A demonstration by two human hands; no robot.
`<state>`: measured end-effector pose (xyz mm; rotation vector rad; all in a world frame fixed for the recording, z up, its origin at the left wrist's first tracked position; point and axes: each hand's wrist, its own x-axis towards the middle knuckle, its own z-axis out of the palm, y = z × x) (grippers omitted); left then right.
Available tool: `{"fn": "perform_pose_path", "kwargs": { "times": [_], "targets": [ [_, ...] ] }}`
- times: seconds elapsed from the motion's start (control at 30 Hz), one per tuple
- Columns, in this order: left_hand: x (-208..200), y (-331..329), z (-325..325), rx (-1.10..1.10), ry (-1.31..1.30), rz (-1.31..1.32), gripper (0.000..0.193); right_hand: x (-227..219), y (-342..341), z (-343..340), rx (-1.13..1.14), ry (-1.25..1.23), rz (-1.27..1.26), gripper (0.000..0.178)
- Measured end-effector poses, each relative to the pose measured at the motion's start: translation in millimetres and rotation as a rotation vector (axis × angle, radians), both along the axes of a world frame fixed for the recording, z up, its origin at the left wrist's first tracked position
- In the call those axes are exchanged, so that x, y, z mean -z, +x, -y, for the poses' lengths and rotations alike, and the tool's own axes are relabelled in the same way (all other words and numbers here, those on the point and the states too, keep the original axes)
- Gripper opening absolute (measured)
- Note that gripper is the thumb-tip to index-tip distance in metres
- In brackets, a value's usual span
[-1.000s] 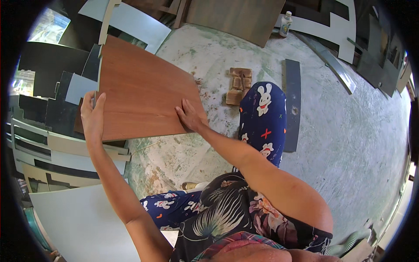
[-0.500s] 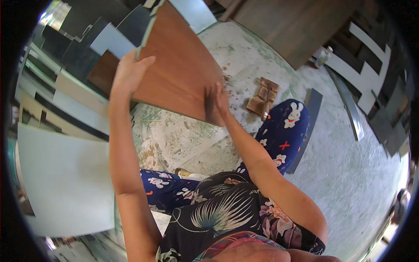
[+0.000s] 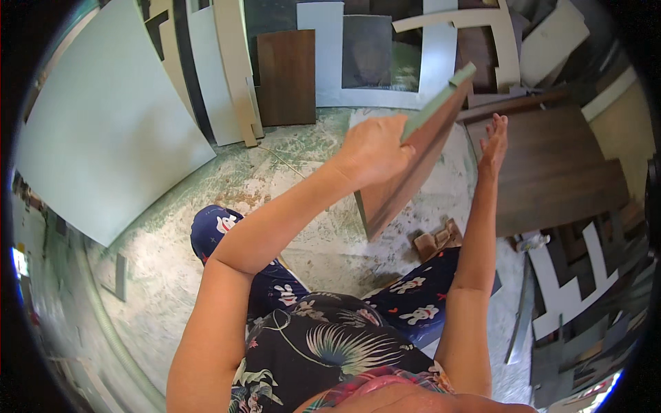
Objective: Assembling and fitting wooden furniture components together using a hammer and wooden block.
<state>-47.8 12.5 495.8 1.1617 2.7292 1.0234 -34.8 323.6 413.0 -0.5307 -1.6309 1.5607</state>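
Note:
A reddish-brown board with a pale green edge stands tilted in front of me. My left hand is wrapped over its upper left edge, the thumb on the brown face. My right hand is lifted off to the right of the board, with fingers stretched out and nothing in them. Below the board, small brown wooden blocks lie on the floor near my right knee.
A large pale panel leans at the left. At the back stand a dark brown panel and a white cut-out frame. Wide brown panels and white offcuts are at the right. A hose curves along the left floor.
My view has turned left. The board has swung to a steeper, more edge-on angle, still in my left hand. My right hand has come away from the board's face.

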Motion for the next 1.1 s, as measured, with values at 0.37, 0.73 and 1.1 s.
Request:
{"fn": "perform_pose_path", "kwargs": {
  "times": [0.37, 0.73, 1.1],
  "targets": [
    [0.9, 2.7, 35.1, 0.192, 0.016, 0.033, 0.034, 7.9, -35.5, -80.1, -0.5, -0.008, -0.078, 0.082],
    [25.1, -50.0, 67.0, -0.246, -0.034, -0.037, 0.051, -9.4, -28.1, -1.2, -0.111, 0.39, 0.018, 0.071],
    [27.8, -113.2, 163.1, -0.265, 0.224, -0.151, 0.049, -58.1, -73.1, 118.3, -0.098, 0.437, -0.175, 0.053]
  ]
}}
